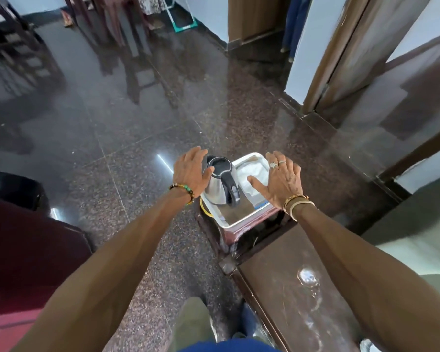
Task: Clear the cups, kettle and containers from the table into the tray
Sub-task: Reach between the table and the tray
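Head view looks down over two outstretched bare arms toward a white tray (239,219) that rests on a small dark wooden stand (241,237), and everything here is placed relative to that tray. Left of the tray, the left hand (192,171) is spread open with fingers splayed, its thumb touching the side of the kettle; a beaded bracelet (184,190) circles that wrist. The steel kettle (220,182) with a black lid and black handle stands upright inside the tray, in its left half. Beside it, in the right half of the tray, lies something white and crumpled (252,177), too blurred to name. Over the tray's right edge, the right hand (281,177) is also open and flat, fingers spread, holding nothing, with rings on its fingers and gold bangles (296,200) on the wrist. Nearer the camera than the tray sits a brown tabletop (297,288) with a shiny wet mark.
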`<act>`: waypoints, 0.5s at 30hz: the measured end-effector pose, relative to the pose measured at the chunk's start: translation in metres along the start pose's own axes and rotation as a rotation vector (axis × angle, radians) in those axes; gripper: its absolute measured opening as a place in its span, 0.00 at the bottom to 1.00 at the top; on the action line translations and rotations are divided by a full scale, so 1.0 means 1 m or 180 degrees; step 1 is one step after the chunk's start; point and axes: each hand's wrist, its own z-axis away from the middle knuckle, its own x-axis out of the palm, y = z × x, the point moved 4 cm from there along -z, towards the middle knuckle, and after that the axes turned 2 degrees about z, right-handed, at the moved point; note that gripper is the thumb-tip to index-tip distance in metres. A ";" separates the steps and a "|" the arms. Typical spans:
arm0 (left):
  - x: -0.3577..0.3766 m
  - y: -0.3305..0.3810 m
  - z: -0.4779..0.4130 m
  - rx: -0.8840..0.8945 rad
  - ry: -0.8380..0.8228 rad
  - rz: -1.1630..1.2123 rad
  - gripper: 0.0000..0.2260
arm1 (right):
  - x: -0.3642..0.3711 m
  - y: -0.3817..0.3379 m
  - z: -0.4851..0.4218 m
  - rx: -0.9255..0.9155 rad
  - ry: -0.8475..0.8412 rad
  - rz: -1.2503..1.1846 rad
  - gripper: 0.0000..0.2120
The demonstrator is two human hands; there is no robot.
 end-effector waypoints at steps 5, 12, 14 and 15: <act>0.027 0.013 -0.062 0.0333 -0.0172 0.0231 0.23 | 0.029 0.013 -0.012 0.0317 -0.0185 0.0085 0.42; 0.065 0.051 -0.163 0.1166 -0.0599 0.0360 0.23 | 0.048 0.048 -0.038 0.1275 -0.0297 0.0104 0.41; 0.071 0.064 -0.185 0.1376 -0.0721 0.0363 0.23 | 0.047 0.055 -0.042 0.1597 -0.0234 0.0046 0.41; 0.075 0.070 -0.197 0.1482 -0.0790 0.0353 0.22 | 0.047 0.058 -0.043 0.1753 -0.0189 -0.0004 0.40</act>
